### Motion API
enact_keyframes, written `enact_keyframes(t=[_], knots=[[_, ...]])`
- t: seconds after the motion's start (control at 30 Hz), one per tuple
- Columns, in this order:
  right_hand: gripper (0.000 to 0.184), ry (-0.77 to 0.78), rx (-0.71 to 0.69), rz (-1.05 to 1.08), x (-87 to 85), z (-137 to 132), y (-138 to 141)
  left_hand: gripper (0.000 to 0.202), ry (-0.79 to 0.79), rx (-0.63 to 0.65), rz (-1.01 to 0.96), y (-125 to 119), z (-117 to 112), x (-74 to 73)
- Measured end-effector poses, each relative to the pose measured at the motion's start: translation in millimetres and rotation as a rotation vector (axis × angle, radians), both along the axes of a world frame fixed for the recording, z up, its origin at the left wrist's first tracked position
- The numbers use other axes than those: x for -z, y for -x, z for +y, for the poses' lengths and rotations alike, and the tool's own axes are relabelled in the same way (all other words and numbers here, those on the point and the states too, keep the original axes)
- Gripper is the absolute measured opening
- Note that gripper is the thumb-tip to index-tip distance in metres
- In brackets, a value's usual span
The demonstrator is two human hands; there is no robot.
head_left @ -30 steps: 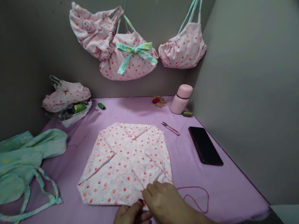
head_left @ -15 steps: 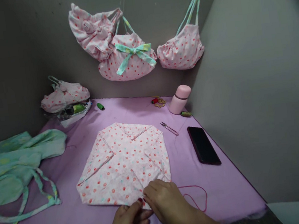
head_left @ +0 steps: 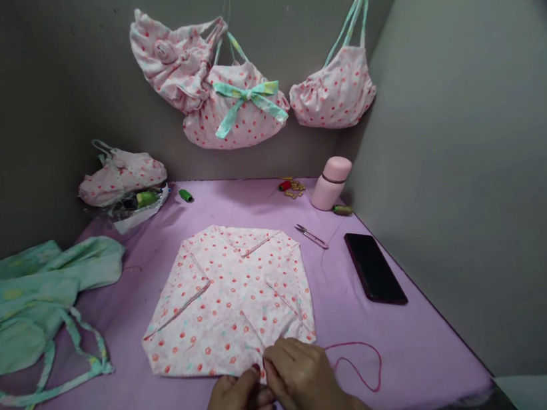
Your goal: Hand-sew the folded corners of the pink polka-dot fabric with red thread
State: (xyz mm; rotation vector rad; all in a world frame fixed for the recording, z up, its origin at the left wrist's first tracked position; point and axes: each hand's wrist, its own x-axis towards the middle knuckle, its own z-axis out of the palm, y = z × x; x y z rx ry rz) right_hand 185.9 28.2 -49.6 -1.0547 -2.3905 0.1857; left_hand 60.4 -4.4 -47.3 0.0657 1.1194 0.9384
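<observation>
A piece of pale pink floral fabric [head_left: 225, 299] lies flat, its corners folded in and its near edge lifted slightly between my hands. My left hand [head_left: 233, 402] pinches that near edge between thumb and fingers. Right beside it, my right hand [head_left: 301, 376] is closed against the same edge, fingertips pressed together. Whatever is in those fingertips is hidden from this angle. Red thread [head_left: 374, 360] loops across the table from behind my right hand.
Thread snips [head_left: 312, 237], a black phone [head_left: 375, 267] and a pink flask [head_left: 331, 184] are on the right. Mint green fabric [head_left: 26, 284] with straps lies left. Green [head_left: 185, 195] and red [head_left: 284, 186] thread spools sit at the back. Floral pouches [head_left: 235, 106] hang above.
My right hand has moved slightly toward me and turned at the fabric's edge. My left hand keeps its pinch. The view has shifted a little.
</observation>
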Motion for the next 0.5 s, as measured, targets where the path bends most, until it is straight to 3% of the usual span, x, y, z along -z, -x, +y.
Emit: enact_keyframes(t=[0.13, 0.23, 0.43, 0.5], knots=[[0.02, 0.251, -0.039, 0.141, -0.5, 0.7, -3.2, 0.038, 0.014, -0.034, 0.009, -2.7, 1.2, 1.3], [0.017, 0.385, -0.053, 0.258, 0.2, 0.9, -3.7, 0.041, 0.009, 0.01, 0.046, -3.2, 1.8, 5.0], [0.015, 0.365, -0.138, 0.399, 1.3, 1.7, -3.6, 0.045, 0.011, 0.063, 0.116, -1.9, 3.7, 8.8], [0.016, 0.396, -0.109, 0.482, -0.9, 2.9, -4.1, 0.042, 0.004, 0.065, 0.143, -2.2, 4.0, 8.5]])
